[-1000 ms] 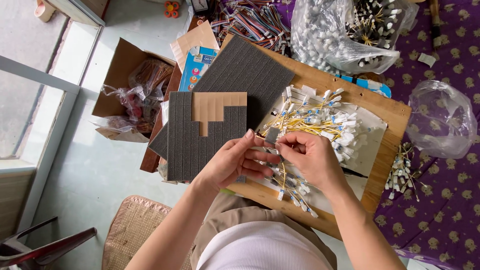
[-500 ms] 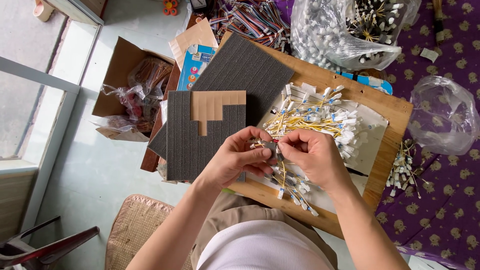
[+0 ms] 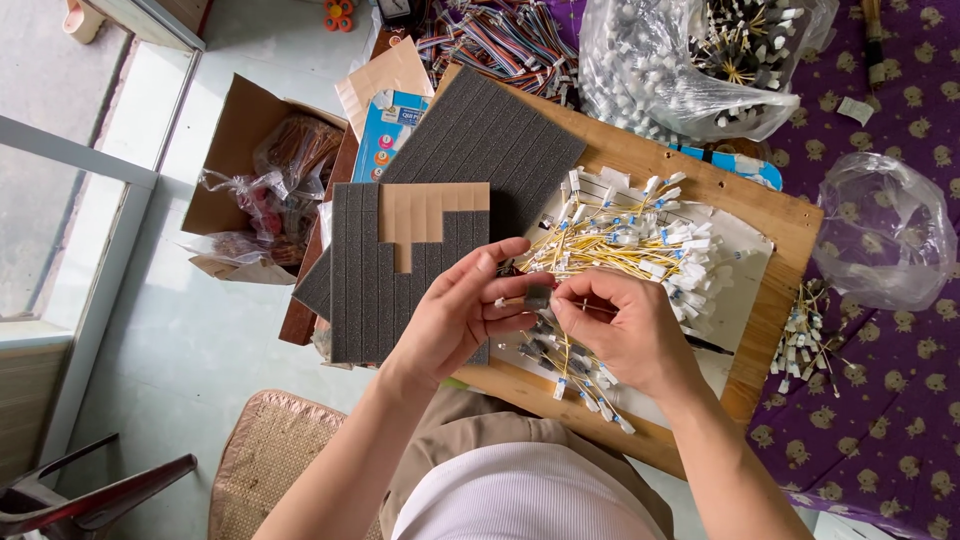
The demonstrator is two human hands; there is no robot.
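Foam piece: a small grey foam strip (image 3: 537,296) is pinched between the fingertips of both hands, above the near edge of the wooden board (image 3: 770,215).
Left hand (image 3: 462,312): fingers closed on the strip, thumb on top.
Right hand (image 3: 622,325): fingers closed on the strip and on a thin yellow wire (image 3: 566,350).
Step in hand: judged to be the wrapping of foam round a wire.
Next move: a firm press of the foam round the wire seems called for.
Supply: yellow wires with white plugs (image 3: 640,240) are heaped at the board's middle; a scored foam sheet (image 3: 380,270) lies at its left edge.
Change: compared with a second ago, the hands are held slightly closer together; the rest is unchanged.
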